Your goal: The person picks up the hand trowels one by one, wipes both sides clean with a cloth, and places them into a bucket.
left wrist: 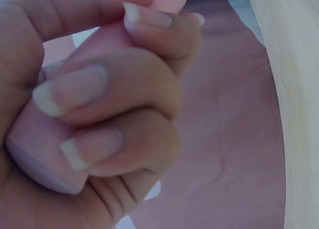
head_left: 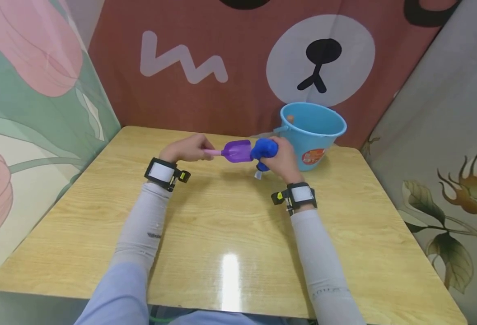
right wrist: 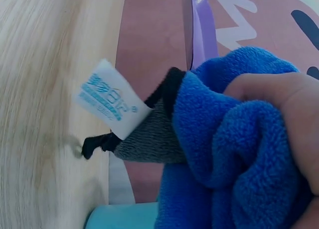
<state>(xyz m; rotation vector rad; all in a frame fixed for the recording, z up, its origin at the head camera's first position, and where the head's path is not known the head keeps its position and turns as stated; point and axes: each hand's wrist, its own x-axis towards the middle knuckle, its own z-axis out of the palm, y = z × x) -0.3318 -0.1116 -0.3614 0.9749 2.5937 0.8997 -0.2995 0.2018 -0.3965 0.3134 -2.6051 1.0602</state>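
Observation:
My left hand (head_left: 188,147) grips the pink handle (left wrist: 42,134) of a toy shovel, its fingers curled round it. The shovel's purple scoop (head_left: 238,151) points right, above the table. In my right hand (head_left: 284,160) is a bunched blue cloth (head_left: 264,149), fluffy, with a grey underside and a white tag (right wrist: 110,99) hanging from it. The cloth meets the right end of the scoop in the head view. In the right wrist view the scoop (right wrist: 202,32) shows edge-on behind the cloth.
A light blue bucket (head_left: 332,128) with a red-orange label stands at the back right, just behind my right hand. A small orange-brown thing (head_left: 290,118) shows inside its rim. The wooden table (head_left: 206,234) backs onto a brown bear-print curtain (head_left: 173,104).

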